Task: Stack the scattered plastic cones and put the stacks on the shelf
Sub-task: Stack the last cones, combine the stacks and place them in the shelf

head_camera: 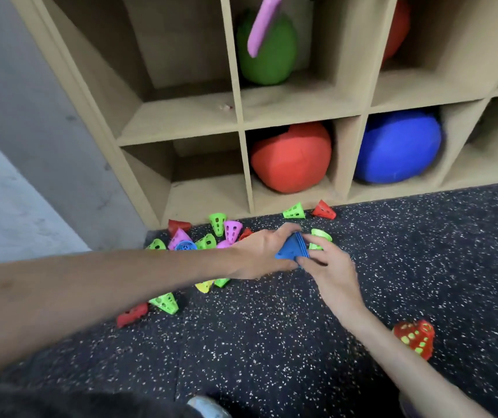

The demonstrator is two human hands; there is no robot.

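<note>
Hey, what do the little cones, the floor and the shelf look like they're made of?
Blue cones, held by both the left hand and right hand: probably thin molded plastic, going by the bright color; the scattered ones have punched holes. Floor: likely rubber matting, dark and matte with pale flecks. Shelf: seemingly unpainted fiberboard or similar, flat tan with no grain.

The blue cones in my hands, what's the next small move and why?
Probably press the blue cones fully together, then reach for the loose blue cone in the pile to the left. Both the left hand and the right hand grip the blue stack, which looks only a few cones tall, and many cones lie scattered on the floor.
</note>
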